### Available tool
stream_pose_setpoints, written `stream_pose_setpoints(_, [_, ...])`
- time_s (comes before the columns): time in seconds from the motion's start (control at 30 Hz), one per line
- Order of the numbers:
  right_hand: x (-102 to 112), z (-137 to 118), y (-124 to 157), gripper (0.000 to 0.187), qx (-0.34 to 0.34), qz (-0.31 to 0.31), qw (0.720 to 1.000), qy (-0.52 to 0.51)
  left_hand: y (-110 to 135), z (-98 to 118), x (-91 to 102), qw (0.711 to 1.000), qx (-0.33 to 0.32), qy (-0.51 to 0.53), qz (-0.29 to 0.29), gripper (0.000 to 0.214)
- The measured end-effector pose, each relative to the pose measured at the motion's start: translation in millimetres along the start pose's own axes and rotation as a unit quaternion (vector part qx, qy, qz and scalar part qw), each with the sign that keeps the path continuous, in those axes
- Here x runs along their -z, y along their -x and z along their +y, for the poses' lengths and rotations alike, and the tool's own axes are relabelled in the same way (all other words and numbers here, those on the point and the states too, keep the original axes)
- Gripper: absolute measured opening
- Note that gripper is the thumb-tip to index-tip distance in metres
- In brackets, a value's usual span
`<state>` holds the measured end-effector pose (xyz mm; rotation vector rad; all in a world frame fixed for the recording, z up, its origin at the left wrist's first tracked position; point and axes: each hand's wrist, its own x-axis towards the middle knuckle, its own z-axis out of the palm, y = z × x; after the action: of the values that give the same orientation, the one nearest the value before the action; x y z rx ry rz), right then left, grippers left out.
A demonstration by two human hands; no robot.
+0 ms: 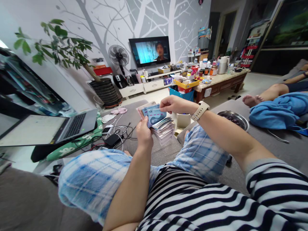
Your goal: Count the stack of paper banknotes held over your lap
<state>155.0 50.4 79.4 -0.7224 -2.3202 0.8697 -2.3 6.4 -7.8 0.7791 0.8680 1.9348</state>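
Note:
A thick, folded stack of banknotes (163, 131) is in my left hand (144, 131), the thumb pressed on its near side. The lower notes fan out in pale layers toward the right. A blue banknote (156, 115) stands up at the top, with pinkish notes behind it. My right hand (168, 104), below a wrist with a cream watch (201, 110), pinches the upper right corner of the blue banknote. Both hands are held above the grey sofa seat, between my knees in blue plaid trousers (96, 173).
An open laptop (77, 123) lies at the left beside tangled cables (117, 136). A metal bowl (243, 121) of dark round items sits at the right, near a blue cloth (276, 109) and another person's legs. Ahead stands a crowded table (221, 78).

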Motion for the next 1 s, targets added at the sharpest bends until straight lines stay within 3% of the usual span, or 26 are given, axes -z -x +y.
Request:
stream_pose_setpoints(0.43, [0.7, 0.7, -1.2, 0.008, 0.006, -0.017, 1.000, -0.020, 0.2, 0.5, 0.2, 1.000, 0.005, 0.009, -0.013, 0.025])
stream_pose_setpoints(0.77, [1.1, -0.6, 0.7, 0.009, 0.011, -0.029, 0.999, -0.034, 0.5, 0.9, -0.1, 1.000, -0.001, 0.001, 0.012, 0.024])
stream_pose_setpoints(1.0, [0.3, -2.4, 1.6, 0.019, -0.017, -0.050, 0.997, -0.062, 0.8, 1.3, -0.2, 1.000, -0.008, 0.002, -0.006, 0.022])
